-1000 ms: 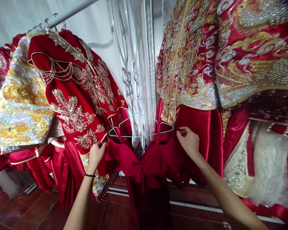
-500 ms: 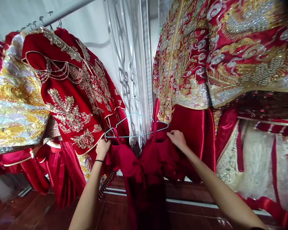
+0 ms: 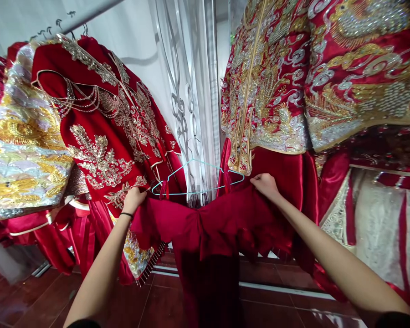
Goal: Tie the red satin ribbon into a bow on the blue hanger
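Closest to the camera, at the bottom corners, my bare forearms [image 3: 95, 273] reach up and inward, with a thin black band [image 3: 126, 214] on the left wrist. My left hand [image 3: 134, 200] is closed, gripping the outer upper edge of a dark crimson fabric dress with a ruffled top [image 3: 177, 223]; my right hand [image 3: 265, 185] pinches the opposite edge between thumb and fingers. Dress is front and centre, top pulled wide between my hands, lower part dropping straight into shadow. Red straps [image 3: 164, 189] loop over a slim pale-turquoise hanger [image 3: 192, 159] just above the neckline. Left, beyond my hand: deep red jacket with silvery-gold floral embroidery and bead strands [image 3: 89, 118], beside a pastel sequinned garment with gold motifs [image 3: 30, 155]. Right, beyond my other hand: red jacket crusted with gold and silver beadwork [image 3: 266, 95], glossy red satin skirt [image 3: 280, 166] under it. Brownish-red tiled floor [image 3: 164, 300] below. Further back: white metal scrollwork [image 3: 181, 107] and white drapery [image 3: 136, 41], grey rail [image 3: 92, 19] upper left.
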{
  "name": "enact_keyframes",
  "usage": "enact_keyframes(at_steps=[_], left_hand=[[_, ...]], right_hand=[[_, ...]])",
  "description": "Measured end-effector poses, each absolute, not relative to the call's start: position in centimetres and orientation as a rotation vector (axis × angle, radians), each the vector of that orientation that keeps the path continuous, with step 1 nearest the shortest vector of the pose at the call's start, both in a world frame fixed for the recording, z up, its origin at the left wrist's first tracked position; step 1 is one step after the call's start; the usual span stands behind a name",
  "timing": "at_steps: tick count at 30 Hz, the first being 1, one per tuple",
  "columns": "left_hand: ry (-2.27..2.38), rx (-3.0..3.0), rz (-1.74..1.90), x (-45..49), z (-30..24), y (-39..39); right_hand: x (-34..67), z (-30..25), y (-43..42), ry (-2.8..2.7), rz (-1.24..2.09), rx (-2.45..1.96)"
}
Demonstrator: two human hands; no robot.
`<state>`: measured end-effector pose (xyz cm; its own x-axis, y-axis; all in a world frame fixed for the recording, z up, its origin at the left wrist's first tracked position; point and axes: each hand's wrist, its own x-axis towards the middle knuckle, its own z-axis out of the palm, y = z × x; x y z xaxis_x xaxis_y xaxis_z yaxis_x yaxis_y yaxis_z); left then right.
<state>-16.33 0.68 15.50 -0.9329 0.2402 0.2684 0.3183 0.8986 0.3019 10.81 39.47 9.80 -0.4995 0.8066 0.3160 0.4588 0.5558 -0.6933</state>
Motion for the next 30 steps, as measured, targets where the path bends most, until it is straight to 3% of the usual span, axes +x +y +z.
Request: enact_keyframes(at_steps=[7,14,30], left_hand=[[-2.817,-0.597,-0.464,-16.9,16.9,2.7],[-2.769,-0.751,-0.490,-17.2,17.1,4.5],[-2.654,-0.888,-0.590,-15.6,19.9,7.9]], right_hand=[[9.3,11.9,39.4,-2.330,0.399,-0.787],[8.5,13.0,39.2,-2.434,0.334,-0.595],[5.0,17.4,35.0,-2.311,0.413,-0.621]])
